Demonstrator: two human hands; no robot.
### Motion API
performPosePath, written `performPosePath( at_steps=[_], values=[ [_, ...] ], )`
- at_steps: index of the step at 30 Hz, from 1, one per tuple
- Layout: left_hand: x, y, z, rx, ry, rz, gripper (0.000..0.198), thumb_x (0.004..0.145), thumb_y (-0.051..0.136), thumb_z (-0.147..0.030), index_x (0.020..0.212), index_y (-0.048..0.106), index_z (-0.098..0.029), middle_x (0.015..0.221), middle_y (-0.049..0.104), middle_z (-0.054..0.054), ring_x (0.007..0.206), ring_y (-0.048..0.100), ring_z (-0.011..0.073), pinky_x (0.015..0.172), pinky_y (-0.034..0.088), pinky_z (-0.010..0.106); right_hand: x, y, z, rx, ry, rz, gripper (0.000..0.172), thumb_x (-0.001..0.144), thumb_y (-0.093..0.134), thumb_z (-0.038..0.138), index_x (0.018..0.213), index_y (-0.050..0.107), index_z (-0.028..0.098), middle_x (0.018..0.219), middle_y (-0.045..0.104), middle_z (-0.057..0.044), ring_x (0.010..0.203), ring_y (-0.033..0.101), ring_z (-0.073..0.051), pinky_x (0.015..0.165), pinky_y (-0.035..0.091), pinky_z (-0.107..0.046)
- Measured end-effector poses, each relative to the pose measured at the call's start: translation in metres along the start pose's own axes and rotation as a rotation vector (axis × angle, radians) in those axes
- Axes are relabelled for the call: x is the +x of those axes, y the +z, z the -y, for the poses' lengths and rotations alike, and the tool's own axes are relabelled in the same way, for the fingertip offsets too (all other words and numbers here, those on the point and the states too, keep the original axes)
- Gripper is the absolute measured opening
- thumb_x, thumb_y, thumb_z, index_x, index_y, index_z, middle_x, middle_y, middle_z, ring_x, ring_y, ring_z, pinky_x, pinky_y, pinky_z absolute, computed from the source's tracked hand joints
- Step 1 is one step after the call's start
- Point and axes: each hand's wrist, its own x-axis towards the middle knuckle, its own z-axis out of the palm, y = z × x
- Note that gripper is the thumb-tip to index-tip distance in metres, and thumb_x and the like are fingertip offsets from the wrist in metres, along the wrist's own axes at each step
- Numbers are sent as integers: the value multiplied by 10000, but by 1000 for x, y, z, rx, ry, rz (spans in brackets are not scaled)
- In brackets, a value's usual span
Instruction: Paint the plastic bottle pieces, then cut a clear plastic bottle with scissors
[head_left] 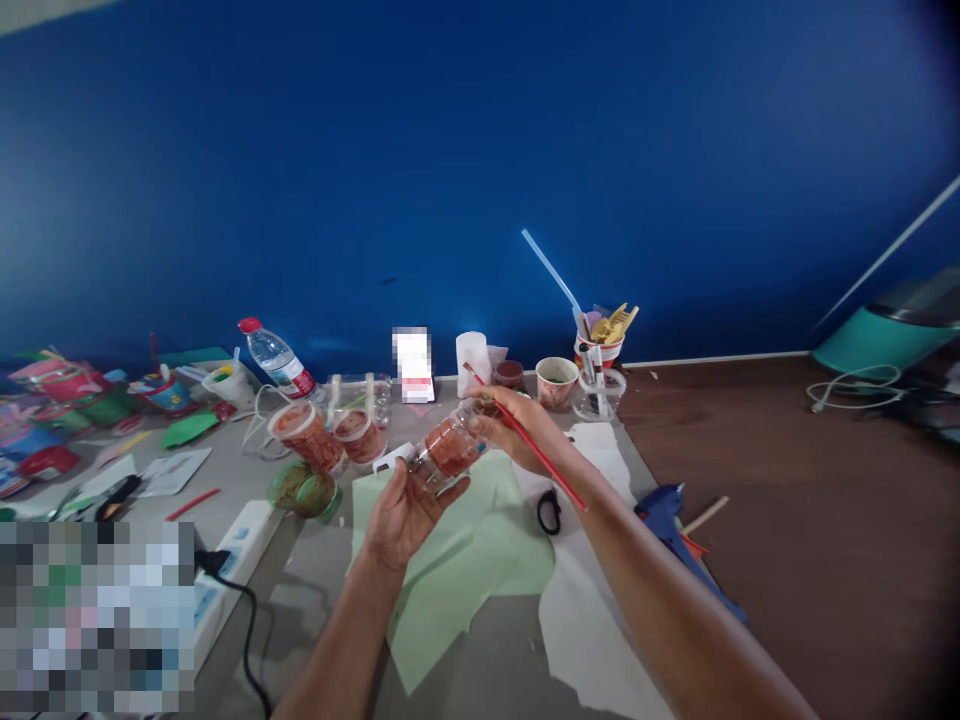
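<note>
Head view: the left grip [401,515] is closed from below around a clear cup [448,450], which is painted red-brown and held tilted above the counter. The right grip [517,420] is closed on a red brush [541,458], and its fingers touch the far end of the cup; the brush handle runs back along the right wrist.

Straight beneath both grips lies a pale green sheet [465,565] on the grey counter [315,590], with white paper [592,610] under the right forearm. Black scissors [549,512] sit just below the right grip, between the two sheets. A blue glue gun [664,515] lies further right, at the counter's edge.

Just left of the left grip stand two painted cups [309,437], and a green cup [304,490] lies on its side. A white power strip [240,545] lies lower left. Beyond the grips, near the wall, are a water bottle [276,360], a paper cup [556,382] and a tool cup [600,350].

A deep blue wall [480,150] fills the background. A brown floor [787,500] spreads to the right, with a teal bin [870,345] in the far corner.
</note>
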Motion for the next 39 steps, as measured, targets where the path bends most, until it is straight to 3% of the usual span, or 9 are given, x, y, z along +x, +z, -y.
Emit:
performPosePath(
  at_steps=[4,9,13,16,20,23,28,36,39],
  values=[
    [-1,5,4,67,40,-7,316,948,435,-342,1004,710,-196,1087,733,89,1048,668,269,1074,334,589,1,1,-4,-60,12,-62,395,807,638,377,1162,627,204,1041,724,-94,928,681,-250,804,533,-374],
    [-2,8,7,224,117,31,190,806,667,-281,971,716,-200,1065,739,93,1038,668,284,1057,369,559,3,1,-2,-94,81,-147,336,796,616,401,1052,666,189,840,736,-51,753,681,-216,683,523,-319],
    [-1,9,11,365,137,8,230,701,769,-194,925,731,-161,1005,753,100,973,691,276,1056,392,513,4,1,-3,-159,114,-178,294,796,594,435,918,694,186,729,706,-21,687,650,-201,630,489,-293],
    [0,8,13,382,128,-44,141,726,741,-141,866,733,-154,956,761,91,927,703,248,1038,420,499,5,0,-6,-154,120,-175,303,794,603,451,904,695,184,740,708,-29,707,646,-211,659,494,-312],
    [4,2,7,168,157,-144,94,803,655,-113,820,706,-189,926,770,37,904,712,207,1035,413,533,4,-1,-5,-55,60,-295,400,802,615,472,1071,659,178,943,727,-84,868,661,-246,778,507,-359],
    [8,-2,-2,-3,151,-230,180,879,547,-120,826,698,-202,943,770,26,960,701,189,1076,355,552,0,-2,3,170,-32,-344,440,872,507,516,1095,646,164,923,719,-88,834,663,-214,754,513,-328],
    [10,-1,-9,-134,142,-344,374,978,329,-168,931,700,-187,933,771,52,958,701,170,1122,273,558,-4,2,9,363,-137,-247,535,923,347,570,1081,671,175,833,691,-71,735,639,-179,648,493,-299],
    [10,-10,-10,-161,142,-253,408,984,301,-180,945,706,-211,946,770,40,941,707,160,1112,316,508,-5,2,12,453,-118,-144,386,885,511,490,839,721,170,575,600,-8,551,547,-130,533,411,-263],
    [11,-12,-11,-167,141,-237,422,989,285,-193,962,705,-204,961,767,44,933,709,157,1111,329,476,-6,2,13,459,-92,-140,414,884,510,503,759,706,160,520,567,1,509,525,-119,517,405,-261]
  ],
)
